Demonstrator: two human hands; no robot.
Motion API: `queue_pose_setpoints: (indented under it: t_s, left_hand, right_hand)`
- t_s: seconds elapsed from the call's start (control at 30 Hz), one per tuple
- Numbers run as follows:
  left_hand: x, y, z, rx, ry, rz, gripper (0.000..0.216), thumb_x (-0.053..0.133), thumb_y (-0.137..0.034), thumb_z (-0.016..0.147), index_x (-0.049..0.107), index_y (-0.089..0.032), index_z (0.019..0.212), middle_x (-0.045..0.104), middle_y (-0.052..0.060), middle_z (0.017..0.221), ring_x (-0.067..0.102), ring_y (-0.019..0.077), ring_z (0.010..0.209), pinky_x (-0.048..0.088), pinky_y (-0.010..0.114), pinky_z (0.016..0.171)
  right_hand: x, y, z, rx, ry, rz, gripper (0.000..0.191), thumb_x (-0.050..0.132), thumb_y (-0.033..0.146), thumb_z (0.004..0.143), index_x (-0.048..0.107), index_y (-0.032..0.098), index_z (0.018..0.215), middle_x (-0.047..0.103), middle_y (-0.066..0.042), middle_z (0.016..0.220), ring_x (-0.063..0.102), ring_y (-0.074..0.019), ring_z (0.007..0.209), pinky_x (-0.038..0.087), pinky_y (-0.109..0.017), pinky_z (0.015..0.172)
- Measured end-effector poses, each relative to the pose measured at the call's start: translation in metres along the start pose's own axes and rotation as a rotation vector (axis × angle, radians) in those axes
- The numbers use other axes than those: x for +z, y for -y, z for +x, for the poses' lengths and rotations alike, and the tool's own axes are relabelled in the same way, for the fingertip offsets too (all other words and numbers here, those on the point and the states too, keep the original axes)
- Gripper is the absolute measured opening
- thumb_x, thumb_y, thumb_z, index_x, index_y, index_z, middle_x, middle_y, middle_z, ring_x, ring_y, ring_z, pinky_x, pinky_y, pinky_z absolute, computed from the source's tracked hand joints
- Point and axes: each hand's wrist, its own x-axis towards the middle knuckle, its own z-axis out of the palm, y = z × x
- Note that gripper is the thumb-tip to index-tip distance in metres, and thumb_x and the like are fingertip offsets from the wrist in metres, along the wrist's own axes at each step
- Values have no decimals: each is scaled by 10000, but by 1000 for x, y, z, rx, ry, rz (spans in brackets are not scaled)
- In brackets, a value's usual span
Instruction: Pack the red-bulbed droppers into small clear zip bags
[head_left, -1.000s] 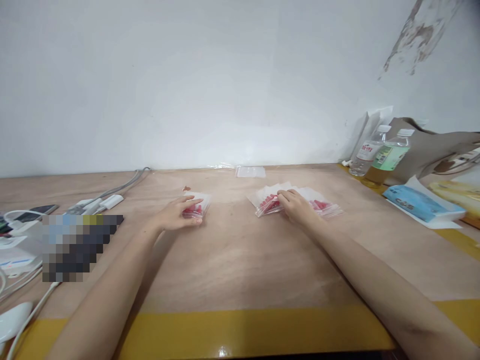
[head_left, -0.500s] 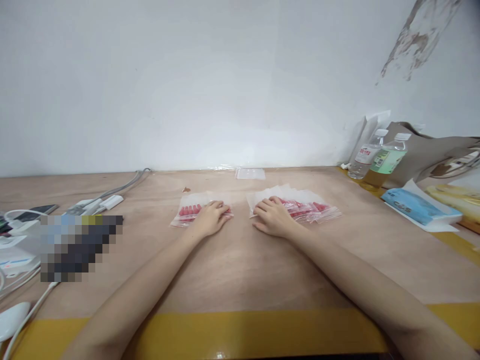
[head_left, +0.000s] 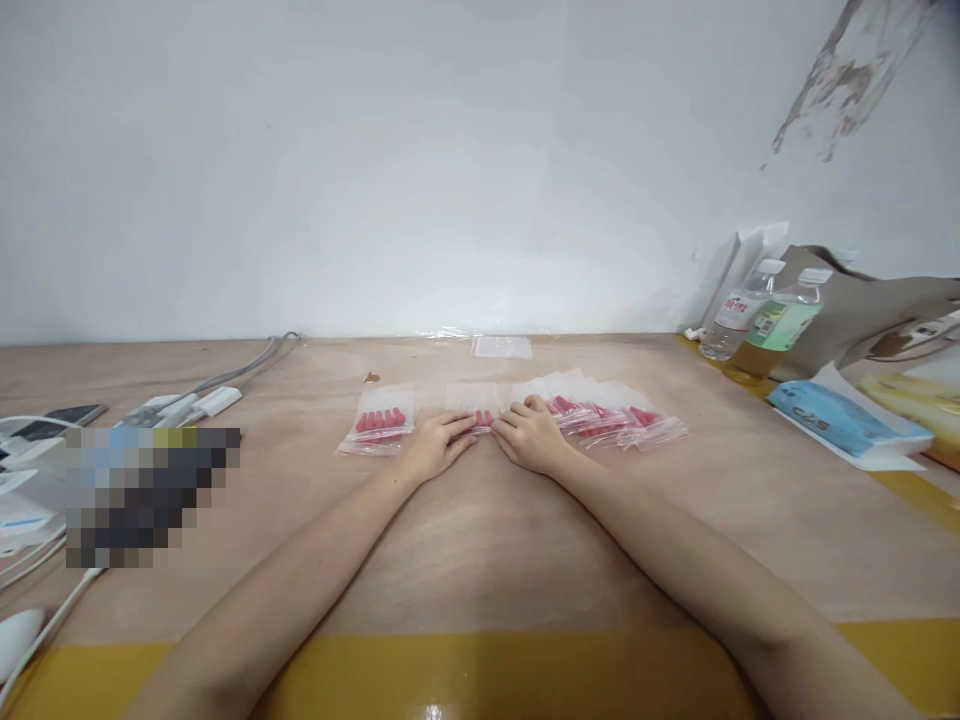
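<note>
A small clear zip-lock bag (head_left: pixel 471 397) with red pieces in it lies flat at the middle of the table. My left hand (head_left: pixel 442 446) grips its lower left corner, fingers close together and thumb at the near edge. At its lower right side is my right hand (head_left: pixel 531 436), with curled fingers on the same bag, close to my left fingertips. Further left, a bag of red pieces (head_left: pixel 381 420) seems to lie on others. To the right of my right hand spreads an overlapping fan of similar bags (head_left: pixel 626 412). My hands hide part of the middle bag.
Flat clear bags (head_left: pixel 502 347) lie by the wall. On the right stand two bottles (head_left: pixel 784 322), a blue tissue pack (head_left: pixel 847 418) and a grey bag (head_left: pixel 855 290). Cables (head_left: pixel 232 368), a white charger (head_left: pixel 219 401) and a blurred dark object (head_left: pixel 150 490) occupy the left.
My left hand has shifted right, bringing one bag off the left group to the middle. My right hand has moved slightly left, off the fan to that bag.
</note>
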Motion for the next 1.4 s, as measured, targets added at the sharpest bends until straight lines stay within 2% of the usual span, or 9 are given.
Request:
queue_pose_setpoints:
  t_s: [0.27, 0.43, 0.53, 0.6, 0.73, 0.87, 1.03, 1.23, 1.4]
  left_hand:
    - [0, -4, 1, -19, -60, -15, 226, 447, -270, 898, 649, -198, 966, 673, 35, 953, 636, 161, 841, 518, 297, 756]
    - [-2, -2, 1, 7, -58, 18, 230, 459, -297, 890, 637, -194, 993, 670, 45, 956, 631, 166, 854, 513, 304, 762]
    - [-6, -2, 1, 75, -33, 61, 295, 556, -373, 823, 616, -185, 1043, 650, 65, 1005, 601, 206, 933, 478, 360, 842]
    - [-7, -1, 1, 118, -23, 94, 261, 548, -340, 831, 620, -184, 1027, 646, 68, 1007, 588, 211, 955, 461, 377, 866]
    - [-7, 2, 1, 176, -23, 153, 214, 438, -219, 885, 635, -183, 962, 653, 69, 967, 611, 178, 881, 498, 337, 792]
    - [-7, 6, -1, 216, -25, 195, 233, 414, -206, 883, 645, -177, 895, 660, 66, 908, 629, 160, 786, 518, 304, 715]
    - [-6, 7, -1, 233, -39, 224, 212, 436, -187, 860, 641, -169, 812, 661, 56, 855, 629, 164, 766, 512, 296, 702]
    - [7, -4, 9, 214, -90, 257, 157, 462, -183, 853, 616, -173, 876, 654, 59, 901, 626, 172, 783, 506, 305, 708]
    - [15, -13, 18, 268, -95, 290, 184, 423, -154, 862, 600, -147, 812, 646, 74, 838, 621, 171, 746, 501, 302, 674]
  right_hand:
    - [3, 2, -2, 74, -72, 95, 225, 518, 300, 802, 617, 188, 970, 647, -38, 710, 485, -165, 741, 223, -376, 822]
    - [6, 2, -2, 99, -118, 53, 187, 460, 166, 828, 641, 203, 853, 636, -19, 670, 472, -140, 703, 203, -372, 863]
    - [5, 0, -2, 87, -138, 37, 209, 449, 155, 837, 649, 217, 829, 639, -14, 692, 464, -133, 696, 197, -373, 864]
    - [3, -1, -3, 83, -139, 30, 210, 456, 154, 832, 651, 228, 841, 645, -14, 729, 461, -132, 700, 193, -377, 859]
    - [0, -2, -4, 90, -129, 34, 202, 461, 155, 824, 650, 223, 845, 644, -20, 734, 466, -139, 714, 197, -379, 854]
    - [0, -1, -4, 102, -141, 37, 199, 455, 165, 833, 648, 214, 818, 632, -14, 673, 460, -136, 690, 197, -381, 856]
    - [2, 3, -2, 110, -120, 18, 218, 429, 153, 841, 633, 205, 787, 631, -20, 728, 453, -135, 708, 175, -389, 873]
    - [3, 6, 1, 152, -88, 24, 199, 408, 139, 837, 593, 164, 767, 605, -33, 714, 466, -147, 726, 177, -392, 892]
    - [3, 8, 2, 149, -109, 50, 208, 397, 184, 855, 589, 164, 779, 605, -28, 711, 464, -146, 719, 176, -388, 901]
